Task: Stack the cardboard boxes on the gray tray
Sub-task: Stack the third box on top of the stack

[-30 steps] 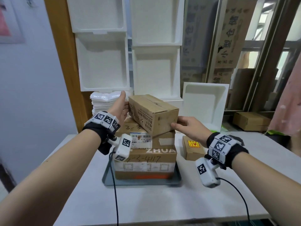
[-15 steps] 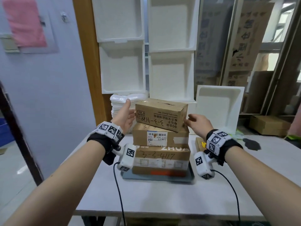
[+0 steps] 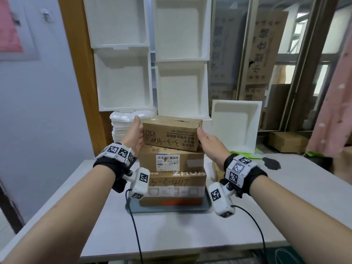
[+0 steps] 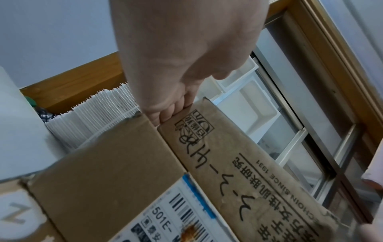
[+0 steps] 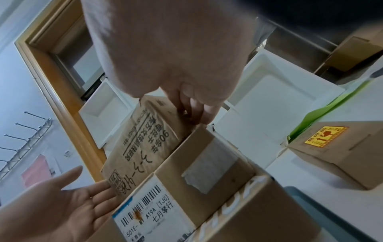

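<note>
Three cardboard boxes stand stacked on the gray tray [image 3: 208, 205]. The top box [image 3: 172, 133] [image 4: 248, 172] [image 5: 145, 147] lies square on the middle box [image 3: 171, 161] [image 5: 196, 180], which sits on the large bottom box [image 3: 177, 187]. My left hand [image 3: 136, 134] [image 4: 176, 65] [image 5: 62, 204] presses flat against the top box's left end, fingers straight and thumb up. My right hand [image 3: 206, 139] [image 5: 176, 57] touches its right end with straight fingers, thumb at the upper front corner. A small box with a yellow label [image 3: 216, 168] [image 5: 339, 147] sits on the table, right of the tray and partly hidden by my right wrist.
White foam trays [image 3: 123, 77] are stacked against the wall behind the boxes, and one more [image 3: 236, 124] leans at the right. A pile of white sheets [image 3: 122, 126] stands behind my left hand. The white table [image 3: 171, 235] stretches toward me.
The top box was skewed a second ago; both hands have turned it square with the stack and settled it on the middle box. My head moved, shifting the view.
</note>
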Available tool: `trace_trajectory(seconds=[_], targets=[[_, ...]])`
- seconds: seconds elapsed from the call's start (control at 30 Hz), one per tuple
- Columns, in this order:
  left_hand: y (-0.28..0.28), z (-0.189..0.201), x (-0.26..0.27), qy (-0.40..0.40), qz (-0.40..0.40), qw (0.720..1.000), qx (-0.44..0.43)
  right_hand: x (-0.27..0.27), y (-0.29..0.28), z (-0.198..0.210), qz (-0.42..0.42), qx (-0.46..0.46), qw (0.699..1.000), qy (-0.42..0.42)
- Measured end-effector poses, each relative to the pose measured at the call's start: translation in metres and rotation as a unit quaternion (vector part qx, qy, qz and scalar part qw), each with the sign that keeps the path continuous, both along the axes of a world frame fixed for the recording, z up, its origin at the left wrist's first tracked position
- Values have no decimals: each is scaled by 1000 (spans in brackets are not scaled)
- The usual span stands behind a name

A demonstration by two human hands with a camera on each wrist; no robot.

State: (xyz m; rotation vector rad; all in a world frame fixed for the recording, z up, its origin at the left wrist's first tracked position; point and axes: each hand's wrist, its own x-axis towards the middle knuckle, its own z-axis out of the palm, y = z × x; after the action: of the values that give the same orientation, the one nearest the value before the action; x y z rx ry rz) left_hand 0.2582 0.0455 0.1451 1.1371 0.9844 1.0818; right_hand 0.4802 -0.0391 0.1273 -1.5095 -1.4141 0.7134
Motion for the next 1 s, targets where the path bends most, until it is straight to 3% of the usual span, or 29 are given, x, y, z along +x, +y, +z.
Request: trace_trajectory(seconds=[0.27, 0.5, 1.0], targets=[[-15, 3, -16, -24, -24, 999, 17, -9, 18, 10, -3, 15, 999, 35], [-22, -15, -20, 2, -29, 999, 36, -14, 22, -9, -22, 29, 998, -55], [-27, -16, -14, 42, -24, 998, 42, -3, 24, -14, -15, -2, 998, -56]])
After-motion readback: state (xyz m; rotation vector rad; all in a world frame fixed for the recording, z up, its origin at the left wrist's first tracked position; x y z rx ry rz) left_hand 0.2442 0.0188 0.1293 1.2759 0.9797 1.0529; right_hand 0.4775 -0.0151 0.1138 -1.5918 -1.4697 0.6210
